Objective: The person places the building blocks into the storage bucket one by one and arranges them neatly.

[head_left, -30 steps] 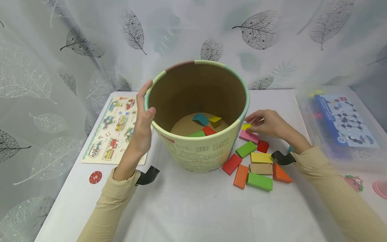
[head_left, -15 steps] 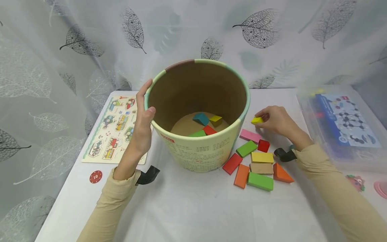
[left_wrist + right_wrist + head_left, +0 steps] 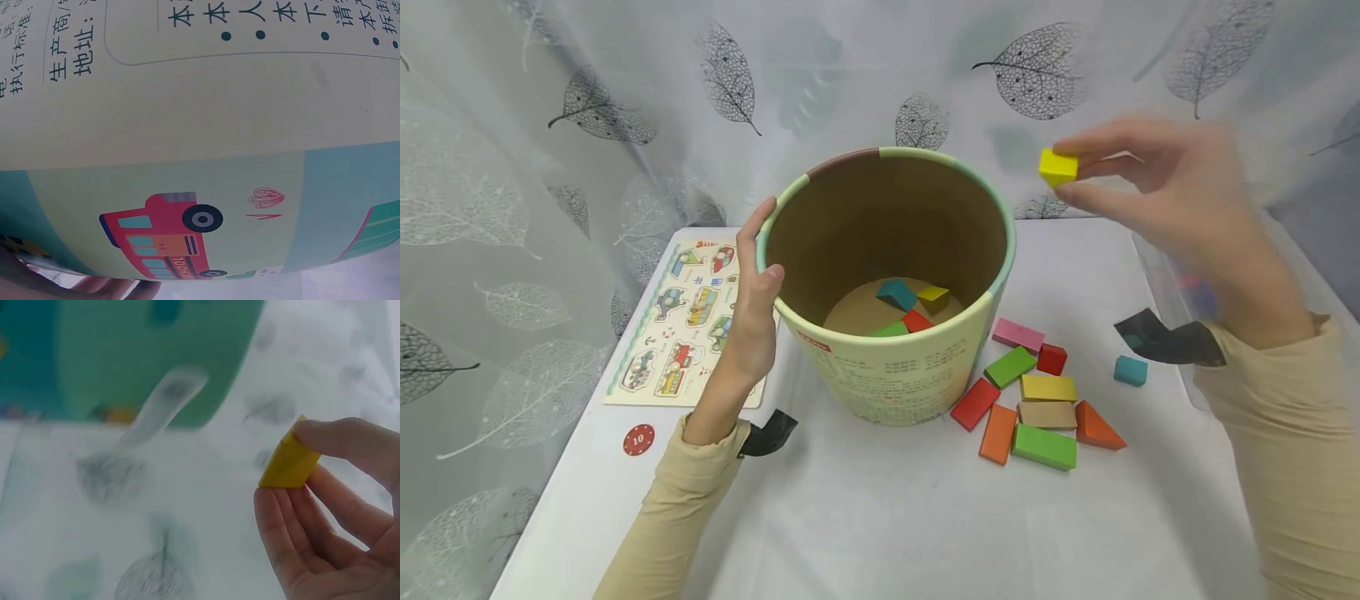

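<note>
My left hand [image 3: 752, 321] holds the left rim of a large round bucket [image 3: 887, 379], thumb at the rim and fingers along the outside. In the left wrist view the bucket's wall [image 3: 206, 119] shows printed text and a red bus. Up to the right of the bucket, above the table, my right hand [image 3: 1187, 196] pinches a small yellow wedge-shaped toy block [image 3: 1058, 167] between thumb and fingertips. The right wrist view shows this yellow block [image 3: 290, 462] from another side. Inside the bucket lie a blue block [image 3: 897, 294], a yellow one [image 3: 933, 298], and red and green ones partly hidden by the rim.
Right of the bucket, several coloured blocks lie together, among them a pink block [image 3: 1018, 334] and an orange triangle [image 3: 1099, 427]. A blue block [image 3: 1131, 370] lies apart. Left are a puzzle board [image 3: 685, 333] and a red chip [image 3: 638, 440]. My right arm partly covers a clear box [image 3: 1157, 271].
My right hand has lifted the yellow block from beside the pink one, up and to the right, above rim height. The blue block by the wrist is now uncovered. My left hand stays put.
</note>
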Action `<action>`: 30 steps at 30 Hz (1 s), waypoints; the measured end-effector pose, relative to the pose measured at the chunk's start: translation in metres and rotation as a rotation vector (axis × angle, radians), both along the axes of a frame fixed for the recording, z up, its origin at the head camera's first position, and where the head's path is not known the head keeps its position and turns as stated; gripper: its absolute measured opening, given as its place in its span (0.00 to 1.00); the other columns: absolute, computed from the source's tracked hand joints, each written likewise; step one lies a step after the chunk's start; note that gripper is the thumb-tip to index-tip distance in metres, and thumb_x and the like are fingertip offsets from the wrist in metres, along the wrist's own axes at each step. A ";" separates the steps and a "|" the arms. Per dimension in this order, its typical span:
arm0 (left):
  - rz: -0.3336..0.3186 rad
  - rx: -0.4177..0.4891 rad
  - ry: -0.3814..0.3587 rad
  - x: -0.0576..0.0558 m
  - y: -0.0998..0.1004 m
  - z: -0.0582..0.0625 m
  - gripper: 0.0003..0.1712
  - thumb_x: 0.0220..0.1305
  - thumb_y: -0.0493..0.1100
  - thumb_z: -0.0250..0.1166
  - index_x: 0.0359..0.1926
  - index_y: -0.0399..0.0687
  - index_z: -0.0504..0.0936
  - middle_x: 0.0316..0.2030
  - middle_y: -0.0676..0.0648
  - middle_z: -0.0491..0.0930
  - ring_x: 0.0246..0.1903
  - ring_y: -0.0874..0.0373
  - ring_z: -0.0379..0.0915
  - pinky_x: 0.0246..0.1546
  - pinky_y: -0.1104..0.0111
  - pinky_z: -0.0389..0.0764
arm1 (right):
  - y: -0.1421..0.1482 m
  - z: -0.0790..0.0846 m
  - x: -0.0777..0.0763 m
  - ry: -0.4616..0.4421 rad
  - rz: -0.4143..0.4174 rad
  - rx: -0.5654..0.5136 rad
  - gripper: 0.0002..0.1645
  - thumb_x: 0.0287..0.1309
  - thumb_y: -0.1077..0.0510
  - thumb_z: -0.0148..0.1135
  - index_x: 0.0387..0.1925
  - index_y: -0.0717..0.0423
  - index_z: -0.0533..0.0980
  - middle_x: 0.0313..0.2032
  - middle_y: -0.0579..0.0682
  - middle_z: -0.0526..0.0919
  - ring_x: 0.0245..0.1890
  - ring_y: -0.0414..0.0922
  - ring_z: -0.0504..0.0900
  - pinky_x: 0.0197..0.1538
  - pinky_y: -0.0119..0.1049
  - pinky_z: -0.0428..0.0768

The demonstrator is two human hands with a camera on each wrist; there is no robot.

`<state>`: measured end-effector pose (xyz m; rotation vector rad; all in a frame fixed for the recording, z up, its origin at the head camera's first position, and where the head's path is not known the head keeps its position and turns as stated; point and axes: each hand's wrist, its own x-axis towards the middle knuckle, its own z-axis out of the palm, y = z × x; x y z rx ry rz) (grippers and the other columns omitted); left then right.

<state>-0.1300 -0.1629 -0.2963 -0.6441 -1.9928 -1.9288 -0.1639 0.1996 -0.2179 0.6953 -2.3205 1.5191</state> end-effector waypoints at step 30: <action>0.012 -0.005 -0.030 0.000 0.001 0.002 0.42 0.60 0.61 0.51 0.74 0.57 0.51 0.70 0.46 0.59 0.69 0.47 0.55 0.69 0.51 0.53 | 0.006 -0.044 0.006 -0.030 0.059 0.269 0.22 0.50 0.70 0.70 0.50 0.57 0.81 0.44 0.45 0.84 0.42 0.37 0.82 0.49 0.17 0.76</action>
